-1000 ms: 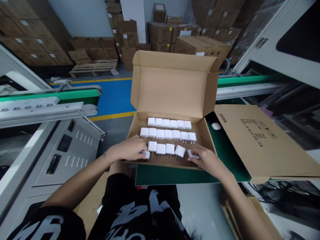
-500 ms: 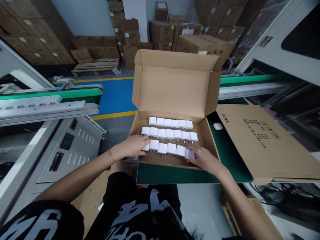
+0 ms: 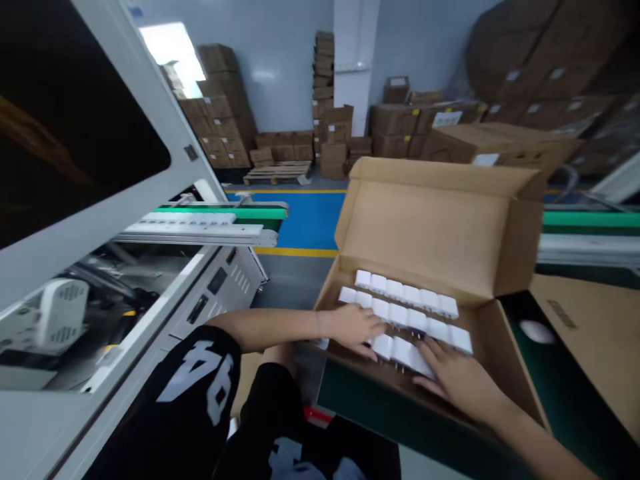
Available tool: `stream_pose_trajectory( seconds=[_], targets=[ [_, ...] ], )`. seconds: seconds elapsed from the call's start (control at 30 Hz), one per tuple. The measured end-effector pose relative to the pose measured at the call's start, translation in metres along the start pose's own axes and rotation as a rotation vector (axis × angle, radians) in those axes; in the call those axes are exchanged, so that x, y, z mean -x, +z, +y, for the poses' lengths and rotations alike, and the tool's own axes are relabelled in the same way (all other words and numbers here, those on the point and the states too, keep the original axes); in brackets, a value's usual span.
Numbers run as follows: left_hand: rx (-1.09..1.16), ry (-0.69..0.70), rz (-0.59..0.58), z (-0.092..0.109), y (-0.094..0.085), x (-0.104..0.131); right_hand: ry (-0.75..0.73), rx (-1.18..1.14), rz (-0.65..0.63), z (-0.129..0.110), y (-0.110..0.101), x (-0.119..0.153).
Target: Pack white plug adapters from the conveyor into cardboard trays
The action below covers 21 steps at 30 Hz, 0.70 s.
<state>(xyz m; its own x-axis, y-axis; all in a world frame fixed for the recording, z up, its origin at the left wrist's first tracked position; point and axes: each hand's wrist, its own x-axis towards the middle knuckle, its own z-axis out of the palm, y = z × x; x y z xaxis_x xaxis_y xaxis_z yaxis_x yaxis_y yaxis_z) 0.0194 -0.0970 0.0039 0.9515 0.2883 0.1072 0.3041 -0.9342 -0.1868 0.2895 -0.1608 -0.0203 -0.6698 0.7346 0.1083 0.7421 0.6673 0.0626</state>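
Observation:
An open cardboard box (image 3: 523, 373) holds white plug-in power adapters (image 3: 397, 313) in three rows, with metal prongs showing toward me. My left hand (image 3: 354, 328) is closed around the left end of the front row, fingers over the top and thumb at the near side. At the row's right end my right hand (image 3: 453, 373) grips in the same way. Between the hands a few front-row adapters (image 3: 401, 350) show, pressed close together; the end ones are hidden under my fingers. The middle and back rows stand just behind my fingertips.
The box's lid (image 3: 430, 220) stands raised at the back. A green work surface (image 3: 370, 407) lies under the box. To the right are a white rounded object (image 3: 537, 331) and flat cardboard (image 3: 595, 340). A conveyor (image 3: 260, 215) with white pieces ends at left. Stacked cartons line the wall.
The view has turned left, so the box appears farther right. My hands have come closer together along the front row, and its adapters sit tighter between them.

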Motion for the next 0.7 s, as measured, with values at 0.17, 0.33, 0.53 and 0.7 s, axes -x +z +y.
stream_pose_trajectory(
  seconds=[0.17,0.33,0.53,0.7],
  targets=[
    [-0.086,-0.007,0.044,0.009,0.021,-0.001,-0.054,-0.009,0.068,0.006,0.025,0.004],
    [-0.062,-0.032,0.027,0.012,0.019,-0.004,-0.006,-0.008,0.042,-0.001,0.025,0.004],
    [-0.03,-0.013,-0.033,0.01,0.019,-0.007,0.064,0.011,-0.075,-0.006,0.011,-0.005],
    [-0.054,0.008,-0.033,0.007,0.008,-0.011,0.106,0.005,-0.174,-0.01,0.0,-0.008]
  ],
)
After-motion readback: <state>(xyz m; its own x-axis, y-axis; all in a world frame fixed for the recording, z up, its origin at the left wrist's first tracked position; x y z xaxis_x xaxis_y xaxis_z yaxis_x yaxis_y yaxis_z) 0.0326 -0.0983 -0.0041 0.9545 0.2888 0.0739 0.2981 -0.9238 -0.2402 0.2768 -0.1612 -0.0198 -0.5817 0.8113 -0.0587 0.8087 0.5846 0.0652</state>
